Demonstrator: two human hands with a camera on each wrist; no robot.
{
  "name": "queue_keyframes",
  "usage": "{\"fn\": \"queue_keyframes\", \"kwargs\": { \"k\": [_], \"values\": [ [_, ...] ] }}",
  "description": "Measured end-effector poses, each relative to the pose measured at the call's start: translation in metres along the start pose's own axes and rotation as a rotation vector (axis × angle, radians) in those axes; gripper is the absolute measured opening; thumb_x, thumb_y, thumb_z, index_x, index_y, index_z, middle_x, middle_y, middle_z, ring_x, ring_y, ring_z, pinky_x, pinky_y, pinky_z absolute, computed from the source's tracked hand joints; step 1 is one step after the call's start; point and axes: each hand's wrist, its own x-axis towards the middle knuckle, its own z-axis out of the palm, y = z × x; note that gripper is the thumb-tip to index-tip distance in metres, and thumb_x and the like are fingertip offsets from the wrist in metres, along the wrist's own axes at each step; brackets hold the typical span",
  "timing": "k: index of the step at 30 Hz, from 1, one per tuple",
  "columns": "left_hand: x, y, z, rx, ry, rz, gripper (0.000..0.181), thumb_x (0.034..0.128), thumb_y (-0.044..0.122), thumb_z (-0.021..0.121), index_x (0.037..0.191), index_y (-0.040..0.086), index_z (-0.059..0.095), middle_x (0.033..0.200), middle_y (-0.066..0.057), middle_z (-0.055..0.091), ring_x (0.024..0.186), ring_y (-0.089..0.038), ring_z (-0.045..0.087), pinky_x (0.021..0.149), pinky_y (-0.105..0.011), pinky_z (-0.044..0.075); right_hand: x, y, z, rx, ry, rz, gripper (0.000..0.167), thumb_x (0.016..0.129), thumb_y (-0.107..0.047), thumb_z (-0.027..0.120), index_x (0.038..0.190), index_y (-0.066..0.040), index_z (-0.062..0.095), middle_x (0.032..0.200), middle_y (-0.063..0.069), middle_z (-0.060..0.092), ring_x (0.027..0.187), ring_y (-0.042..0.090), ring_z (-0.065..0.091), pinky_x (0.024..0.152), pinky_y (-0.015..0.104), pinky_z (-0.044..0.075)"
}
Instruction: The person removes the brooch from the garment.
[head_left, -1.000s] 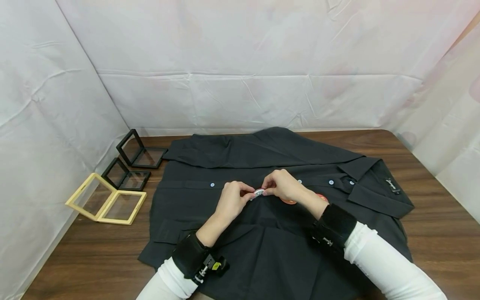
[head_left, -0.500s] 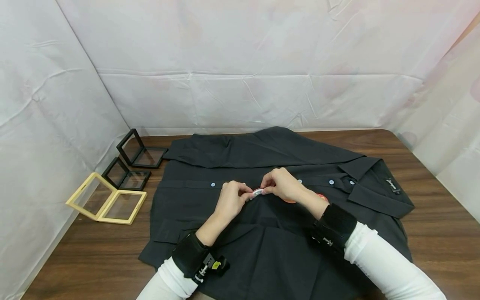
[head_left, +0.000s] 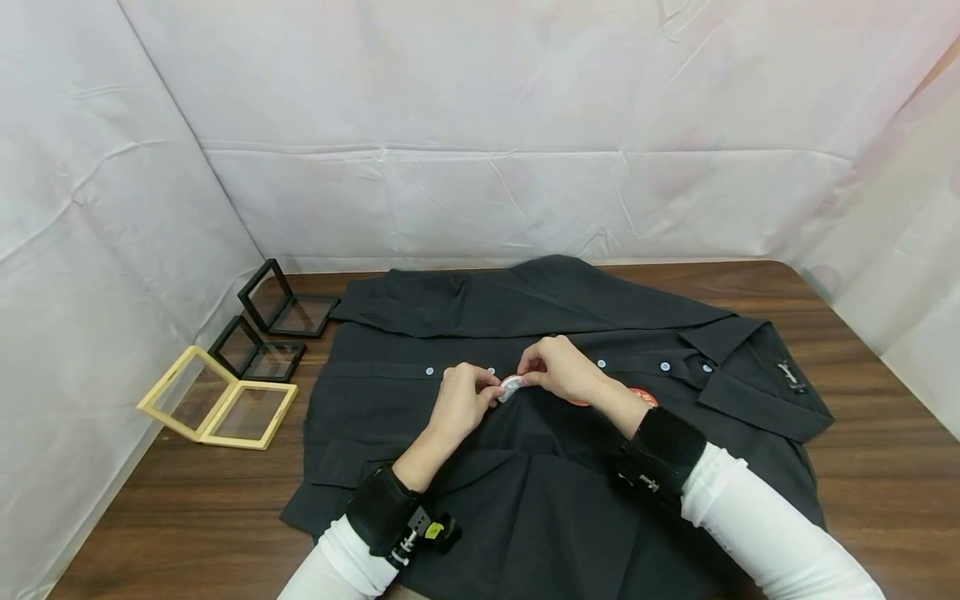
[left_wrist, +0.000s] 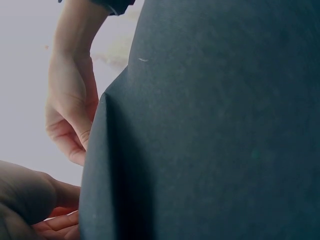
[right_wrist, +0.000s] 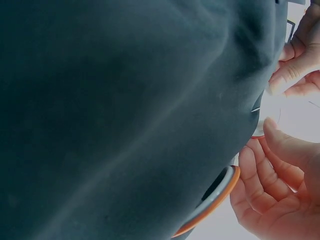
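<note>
A small round badge, whitish with a red edge, is held between both hands above the dark shirt. The left hand pinches its left side with thumb and fingers. From the right side the right hand pinches it. In the right wrist view the pale badge stands against the raised cloth, with a thin pin touching the fabric, and the right hand is below it. Folded cloth hides the badge in the left wrist view.
An orange-red badge lies on the shirt by the right wrist, and another red edge shows under the right hand. Two black frames and a yellow frame stand open at the left. A silver pin is near the collar.
Both hands have shifted slightly left with the badge, and its pale face shows more. A shirt button beside the left hand's fingers has come into clearer view.
</note>
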Motion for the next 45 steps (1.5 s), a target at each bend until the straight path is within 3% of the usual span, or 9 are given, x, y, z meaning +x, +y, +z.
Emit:
{"fn": "queue_keyframes", "kwargs": {
  "k": [12, 21, 45],
  "values": [
    [0.0021, -0.0019, 0.0042, -0.045, -0.024, -0.049, 0.005, 0.0749, 0.003, 0.069, 0.078, -0.001, 0.069, 0.068, -0.006, 0.066, 0.052, -0.010, 0.061, 0.050, -0.018, 0.045, -0.0004, 0.0001, 0.0005, 0.020, -0.008, 0.063, 0.006, 0.077, -0.014, 0.069, 0.077, -0.008, 0.068, 0.070, -0.005, 0.063, 0.064, 0.007, 0.055, 0.060, 0.023, 0.043],
    [0.0021, -0.0031, 0.0035, -0.046, -0.031, -0.067, 0.005, 0.0760, 0.003, 0.068, 0.079, -0.002, 0.069, 0.069, -0.007, 0.066, 0.052, -0.010, 0.061, 0.050, -0.018, 0.045, 0.0012, -0.0002, 0.0017, 0.090, -0.036, 0.126, 0.010, 0.071, -0.014, 0.074, 0.076, -0.008, 0.067, 0.067, -0.004, 0.060, 0.063, 0.009, 0.055, 0.059, 0.023, 0.044],
    [0.0028, -0.0012, -0.0006, -0.038, -0.027, -0.062, 0.004, 0.0767, 0.003, 0.067, 0.076, -0.001, 0.069, 0.067, -0.007, 0.065, 0.052, -0.011, 0.061, 0.049, -0.017, 0.045, 0.0077, -0.0008, 0.0059, 0.050, -0.029, 0.141, 0.012, 0.070, -0.014, 0.075, 0.071, -0.010, 0.063, 0.062, -0.004, 0.056, 0.058, 0.009, 0.050, 0.055, 0.024, 0.041]
  ]
}}
